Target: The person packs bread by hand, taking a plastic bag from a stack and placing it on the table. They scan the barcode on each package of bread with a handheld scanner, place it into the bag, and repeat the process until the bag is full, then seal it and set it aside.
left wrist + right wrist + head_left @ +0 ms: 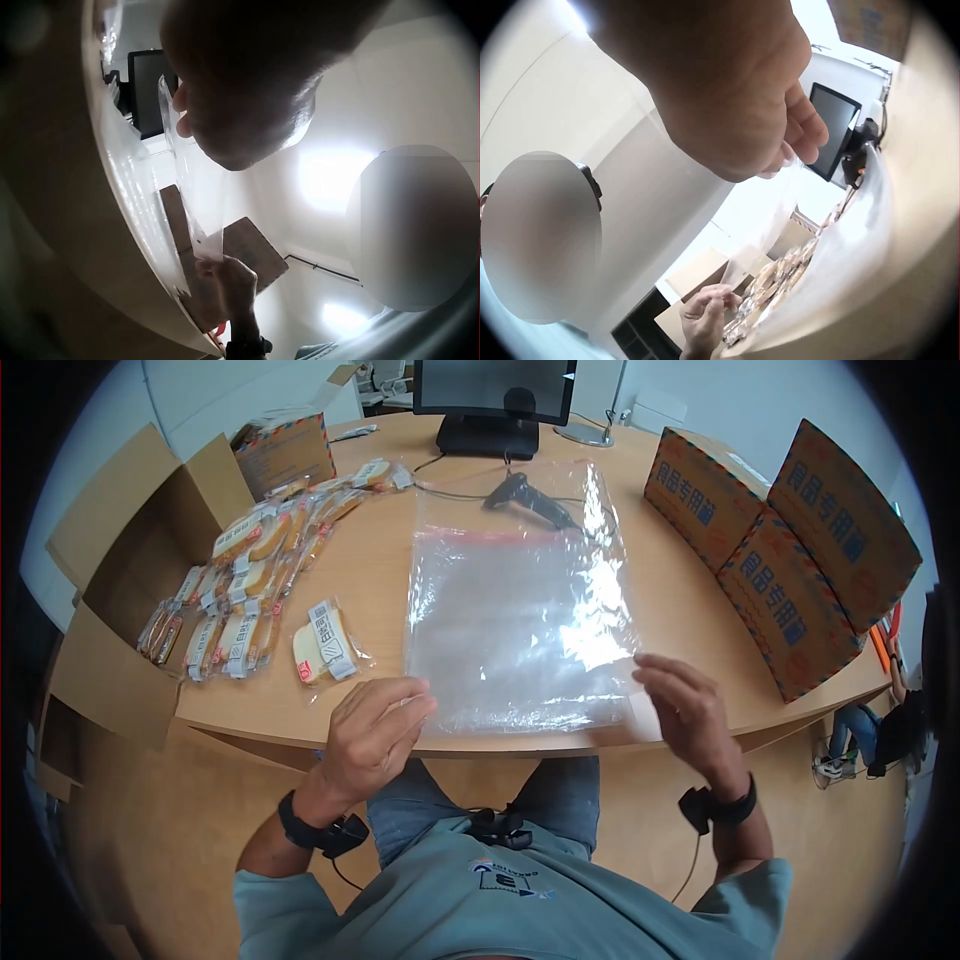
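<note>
A large clear plastic bag (510,630) lies flat near the table's front edge, its near part raised between both hands. My left hand (375,735) pinches the plastic at the near left corner. At the near right, my right hand (688,710) pinches the other side. The left wrist view shows the raised plastic (199,195) stretched from my left hand (240,90) to my right hand (234,283). In the right wrist view, my left hand (705,315) grips the film's far end, and my right hand (735,90) has its fingers bent on the near end.
One wrapped bread slice (323,645) lies left of the bag, with several more wrapped slices (245,585) farther left beside an open carton (130,550). Beyond the bag are a black scanner (527,500) and a monitor (495,395). Printed cartons (770,600) stand at right.
</note>
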A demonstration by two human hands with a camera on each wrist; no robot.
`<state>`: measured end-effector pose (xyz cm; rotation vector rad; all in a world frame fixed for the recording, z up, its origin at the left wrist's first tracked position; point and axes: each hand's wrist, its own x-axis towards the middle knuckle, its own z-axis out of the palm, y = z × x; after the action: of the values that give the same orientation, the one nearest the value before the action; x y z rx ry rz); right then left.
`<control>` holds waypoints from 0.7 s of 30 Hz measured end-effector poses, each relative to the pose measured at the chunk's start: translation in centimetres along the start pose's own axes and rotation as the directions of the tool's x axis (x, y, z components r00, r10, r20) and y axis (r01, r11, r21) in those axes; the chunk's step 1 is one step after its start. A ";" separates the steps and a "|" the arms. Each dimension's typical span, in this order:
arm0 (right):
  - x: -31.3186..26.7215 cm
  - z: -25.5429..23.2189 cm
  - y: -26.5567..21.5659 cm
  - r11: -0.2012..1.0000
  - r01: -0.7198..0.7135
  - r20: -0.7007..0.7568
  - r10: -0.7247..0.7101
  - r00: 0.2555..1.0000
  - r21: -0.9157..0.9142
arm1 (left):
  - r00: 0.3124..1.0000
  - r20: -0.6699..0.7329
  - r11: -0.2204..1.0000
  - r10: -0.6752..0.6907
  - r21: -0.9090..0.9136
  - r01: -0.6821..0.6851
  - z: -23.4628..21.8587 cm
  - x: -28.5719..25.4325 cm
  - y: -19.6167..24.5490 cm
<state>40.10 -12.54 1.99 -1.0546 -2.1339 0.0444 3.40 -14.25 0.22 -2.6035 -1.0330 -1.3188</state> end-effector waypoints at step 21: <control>4.3 3.2 9.7 0.934 -0.355 0.275 0.330 0.903 0.042 | 0.579 0.336 0.431 -0.743 -0.421 0.798 -0.4 3.8 -6.3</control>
<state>42.90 -2.23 -0.98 -1.4244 -2.1249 0.4723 1.05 -7.42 1.75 -2.5947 -2.4339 -1.8638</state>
